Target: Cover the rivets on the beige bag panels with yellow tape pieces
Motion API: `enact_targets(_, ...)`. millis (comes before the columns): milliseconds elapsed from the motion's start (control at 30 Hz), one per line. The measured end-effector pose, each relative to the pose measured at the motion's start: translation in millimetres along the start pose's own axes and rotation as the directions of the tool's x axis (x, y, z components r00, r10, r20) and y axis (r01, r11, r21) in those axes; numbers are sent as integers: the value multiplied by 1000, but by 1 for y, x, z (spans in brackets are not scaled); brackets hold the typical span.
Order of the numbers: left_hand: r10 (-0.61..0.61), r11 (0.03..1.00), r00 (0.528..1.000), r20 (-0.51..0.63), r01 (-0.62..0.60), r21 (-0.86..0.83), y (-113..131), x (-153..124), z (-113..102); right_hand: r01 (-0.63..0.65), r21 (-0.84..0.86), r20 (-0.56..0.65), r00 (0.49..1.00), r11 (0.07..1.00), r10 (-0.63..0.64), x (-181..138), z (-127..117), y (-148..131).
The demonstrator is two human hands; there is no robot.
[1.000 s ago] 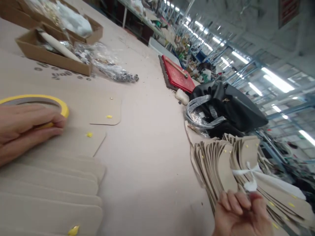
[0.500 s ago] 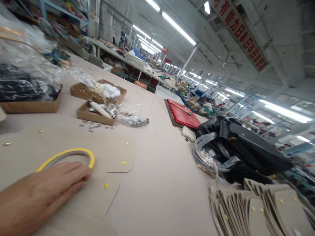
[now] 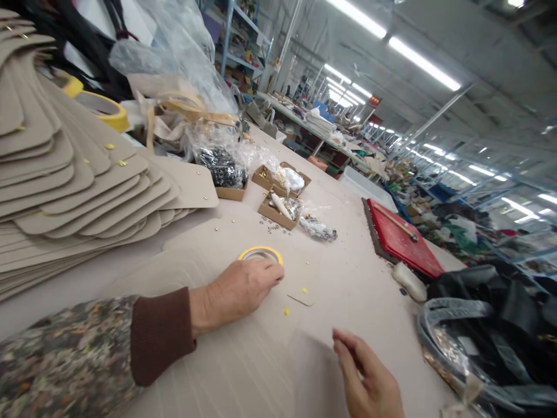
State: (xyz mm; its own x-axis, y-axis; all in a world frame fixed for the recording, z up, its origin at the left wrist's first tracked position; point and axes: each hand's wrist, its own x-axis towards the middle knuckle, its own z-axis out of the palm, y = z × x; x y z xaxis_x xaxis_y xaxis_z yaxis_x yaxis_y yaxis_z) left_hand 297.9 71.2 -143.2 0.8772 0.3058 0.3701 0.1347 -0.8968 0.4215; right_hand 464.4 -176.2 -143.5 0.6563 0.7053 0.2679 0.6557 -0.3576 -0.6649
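My left hand [image 3: 239, 293] is closed on the near side of a roll of yellow tape [image 3: 261, 251], which rests on beige panels [image 3: 217, 360] spread over the table. Its fingers hide part of the ring. Yellow bits [image 3: 286, 312] and small metal studs [image 3: 216, 229] dot the panels. At the lower right, my right hand [image 3: 369, 377] hovers to the right of the panels. Its thumb and forefinger are pinched together; whatever lies between them cannot be made out.
A tall fanned stack of beige panels [image 3: 108, 197] fills the left, with another yellow tape roll [image 3: 104, 110] behind it. Cardboard boxes of hardware [image 3: 278, 217] sit ahead. Rightward lie a red board [image 3: 400, 238] with a hammer [image 3: 398, 223], and black bags [image 3: 478, 302].
The view has swung left and drawn back, bringing the stacked panels and my right hand into sight. My left hand stays at the tape roll. The panel bundles at the right have nearly left view.
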Motion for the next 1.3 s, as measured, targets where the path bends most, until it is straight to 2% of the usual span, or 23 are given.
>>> enact_targets(67, -17, 1000, 999, -36, 17, 1, -2, 2, -2, 127, -53, 43, 991, 991, -124, 29, 20, -3)
enact_targets(133, -24, 1000, 997, -73, 24, -13, -4, 3, -3, 216, -122, 33, 976, 969, -214, 52, 42, -3)
enact_targets(267, -9, 991, 991, -132, -9, -137, -6, 3, -3, 285, -235, 35, 958, 929, -285, 69, 68, -3)
enact_targets(367, 15, 971, 991, -130, -45, -235, -6, 2, -2, 218, -186, 98, 974, 958, -202, 60, 64, -9)
enact_targets(467, 31, 953, 993, -113, -63, -295, -4, 0, -2, 95, -41, 178, 980, 995, -86, 50, 51, -21)
enact_targets(567, 62, 945, 993, -105, -92, -313, -2, -2, -2, 44, 122, 89, 995, 992, -55, 46, 46, -33)
enact_targets(633, 84, 951, 993, -80, -104, -292, 0, -4, -3, 115, 174, 36, 992, 978, -123, 46, 48, -41)
enact_targets(700, 85, 963, 995, -50, -95, -253, 2, -4, -3, 243, 171, 13, 969, 955, -248, 48, 53, -49)
enact_targets(800, 82, 976, 997, -13, -83, -201, 5, -5, -3, 438, 148, -25, 898, 887, -439, 50, 61, -59)
enact_targets(900, 90, 979, 996, 30, -83, -185, 8, -5, -4, 548, 126, -39, 836, 827, -548, 52, 67, -65)
enact_targets(1033, 73, 985, 994, 79, -60, -164, 12, -4, -6, 601, 58, -46, 799, 797, -599, 50, 71, -68)
enact_targets(1200, 101, 978, 992, 72, -86, -189, 14, -4, -7, 585, -61, -107, 801, 808, -588, 48, 76, -65)
enact_targets(1300, 93, 985, 992, 90, -79, -154, 13, -4, -5, 580, -70, -119, 803, 812, -584, 46, 77, -62)
